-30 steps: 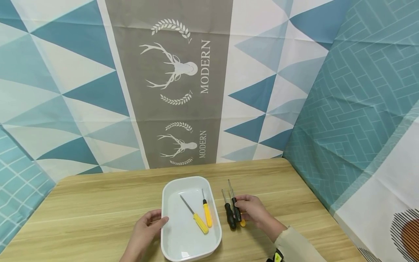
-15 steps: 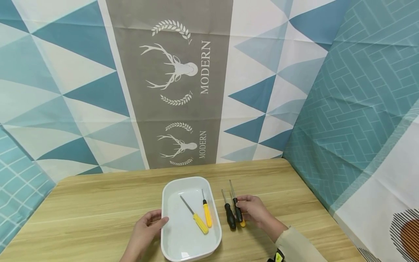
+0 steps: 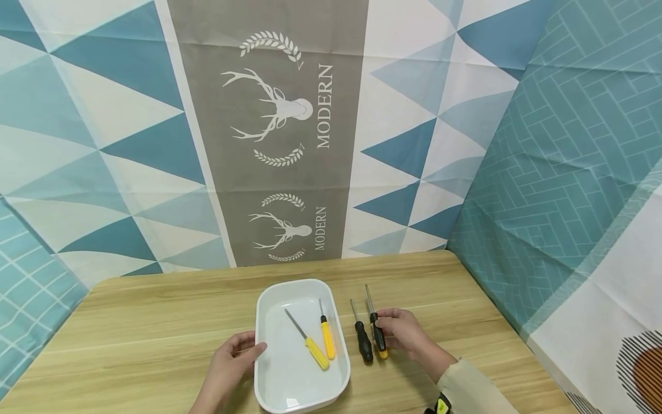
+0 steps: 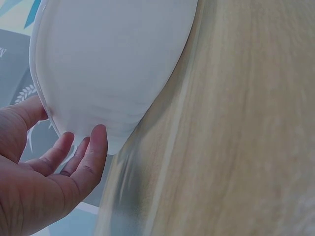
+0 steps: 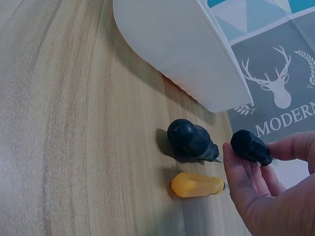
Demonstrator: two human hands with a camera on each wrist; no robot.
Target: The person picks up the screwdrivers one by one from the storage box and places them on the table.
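At its left rim the white plastic tray (image 3: 295, 382) is gripped by my left hand (image 3: 231, 363), thumb over the edge and fingers against the outer wall. My right hand (image 3: 405, 332) pinches the handle of a black screwdriver (image 5: 250, 146), raised off the table in the right wrist view. Beneath it lies a screwdriver with a yellow-orange handle (image 5: 197, 185), mostly covered in the head view. A second black-handled screwdriver (image 3: 364, 345) rests on the table just left of it. Inside the tray lie two yellow-handled screwdrivers, one lighter yellow (image 3: 317, 353), the other with a black collar (image 3: 327, 339).
The wood-grain table (image 3: 155, 333) carries everything. Patterned cloth (image 3: 279, 144) hangs behind it, and a teal cloth (image 3: 548, 172) runs along the right side. A dark wrist device with a yellow mark (image 3: 441, 405) shows near the right sleeve (image 3: 473, 388).
My right hand has shifted slightly to the right with the black screwdriver, now over the yellow-orange one. The left hand and the tray have stayed put.
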